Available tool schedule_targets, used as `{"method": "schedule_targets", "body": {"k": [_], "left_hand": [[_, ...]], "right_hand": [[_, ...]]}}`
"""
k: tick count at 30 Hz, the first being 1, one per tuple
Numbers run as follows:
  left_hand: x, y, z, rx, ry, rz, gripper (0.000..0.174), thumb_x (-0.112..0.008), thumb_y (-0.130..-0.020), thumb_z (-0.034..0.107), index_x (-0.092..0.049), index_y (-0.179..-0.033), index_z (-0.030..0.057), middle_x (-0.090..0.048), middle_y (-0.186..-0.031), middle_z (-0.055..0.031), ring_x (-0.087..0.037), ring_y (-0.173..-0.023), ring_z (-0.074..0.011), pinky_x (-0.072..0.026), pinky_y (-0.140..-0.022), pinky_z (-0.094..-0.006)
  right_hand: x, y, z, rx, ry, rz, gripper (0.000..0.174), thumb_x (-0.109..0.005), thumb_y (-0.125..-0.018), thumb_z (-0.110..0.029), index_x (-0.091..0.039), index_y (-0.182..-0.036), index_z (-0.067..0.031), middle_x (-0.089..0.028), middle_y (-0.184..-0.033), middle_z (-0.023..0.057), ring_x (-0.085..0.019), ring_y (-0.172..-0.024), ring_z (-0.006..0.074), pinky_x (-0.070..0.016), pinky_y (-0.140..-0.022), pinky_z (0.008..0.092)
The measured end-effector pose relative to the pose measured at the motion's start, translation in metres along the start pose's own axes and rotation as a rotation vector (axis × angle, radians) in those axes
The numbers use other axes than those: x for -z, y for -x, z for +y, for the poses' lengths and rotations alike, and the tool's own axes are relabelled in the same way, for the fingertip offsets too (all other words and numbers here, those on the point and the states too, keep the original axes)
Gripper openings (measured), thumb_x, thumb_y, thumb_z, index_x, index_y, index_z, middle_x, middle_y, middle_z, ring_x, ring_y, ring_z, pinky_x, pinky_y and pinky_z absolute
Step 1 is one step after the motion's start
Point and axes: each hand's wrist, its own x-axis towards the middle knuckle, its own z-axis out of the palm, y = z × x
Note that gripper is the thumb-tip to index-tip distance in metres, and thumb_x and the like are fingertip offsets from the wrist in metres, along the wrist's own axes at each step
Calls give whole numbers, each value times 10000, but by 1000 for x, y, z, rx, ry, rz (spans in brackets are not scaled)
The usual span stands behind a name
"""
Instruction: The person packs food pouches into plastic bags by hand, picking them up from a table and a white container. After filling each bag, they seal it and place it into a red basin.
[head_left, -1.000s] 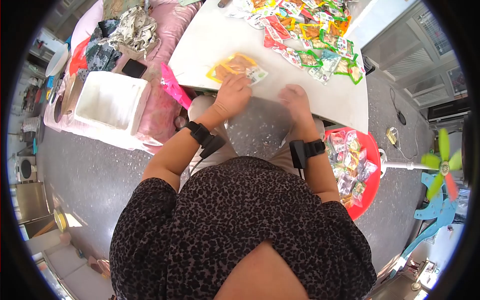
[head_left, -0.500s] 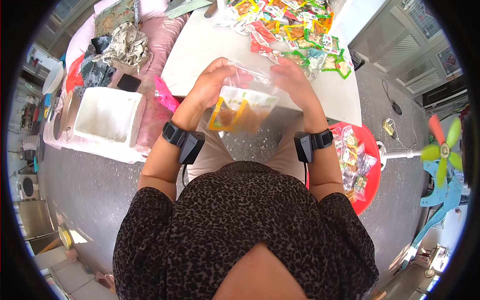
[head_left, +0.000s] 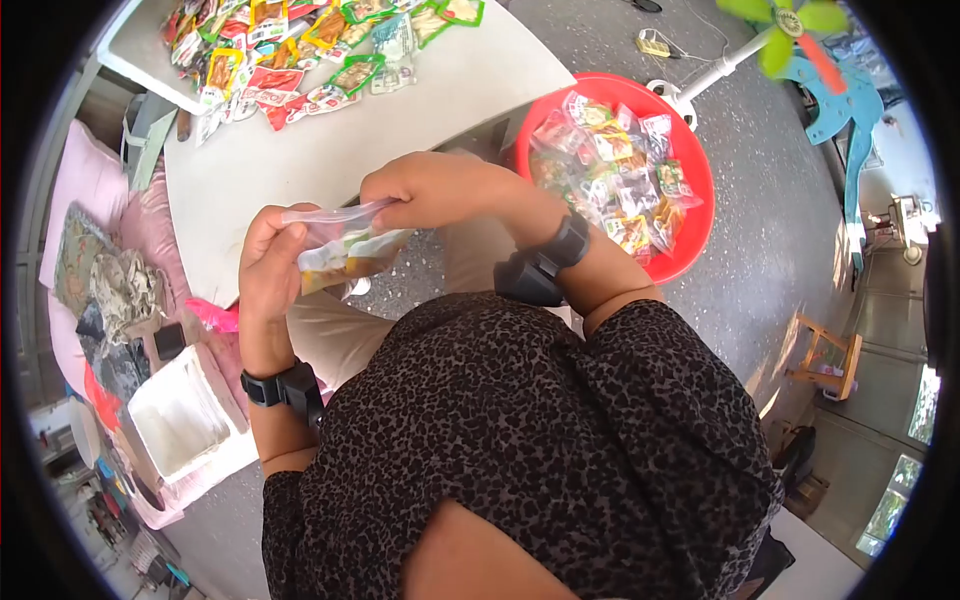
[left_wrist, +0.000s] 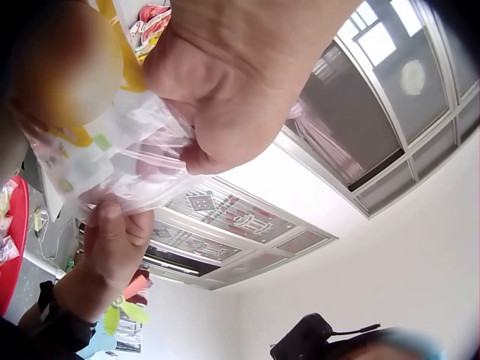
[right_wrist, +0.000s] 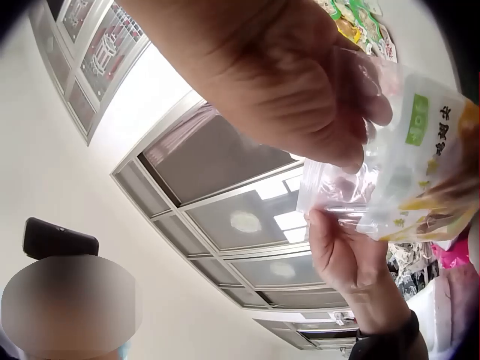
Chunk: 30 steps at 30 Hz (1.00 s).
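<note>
A clear, crinkly plastic bag [head_left: 345,226] hangs just off the table's [head_left: 290,165] near edge, over the person's lap. The white-and-yellow packet [head_left: 350,262] in it is partly veiled by glare and folds. The left hand [head_left: 272,262] pinches one end of the bag's mouth between thumb and fingers, the right hand [head_left: 435,188] the other; some fingertips are hidden. Glossy packets [head_left: 300,70] overlap along the far edge. By the right corner, a round red tub [head_left: 704,200] holds bagged packets [head_left: 610,165].
</note>
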Motion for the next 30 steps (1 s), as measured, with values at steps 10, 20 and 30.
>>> {"method": "schedule_targets", "body": {"k": [10,20,30], "left_hand": [[-28,-24,-30,102,81,-182,126,-443,-821,109,-471,-879,1,-525,-965,-137,-521,-880,-219,-409,-778,-340],[2,-40,-68,234,70,-106,128,-393,-837,108,-461,-903,22,-520,-968,-122,-491,-960,-242,-391,-824,-347],[68,18,-153,727,-279,133,161,-460,-799,187,-499,-879,53,-528,-849,-29,-493,-796,-112,-389,-697,-234]], "right_hand": [[18,57,10,-34,48,47,127,-514,-733,-141,-515,-779,-23,-511,-689,123,-493,-658,281,-388,-580,323],[99,193,60,-545,66,431,99,-504,-728,-115,-518,-744,-18,-521,-659,49,-500,-654,136,-395,-588,260],[80,316,163,-1057,333,473,155,-495,-701,-149,-527,-750,-6,-546,-676,120,-525,-636,196,-401,-586,301]]}}
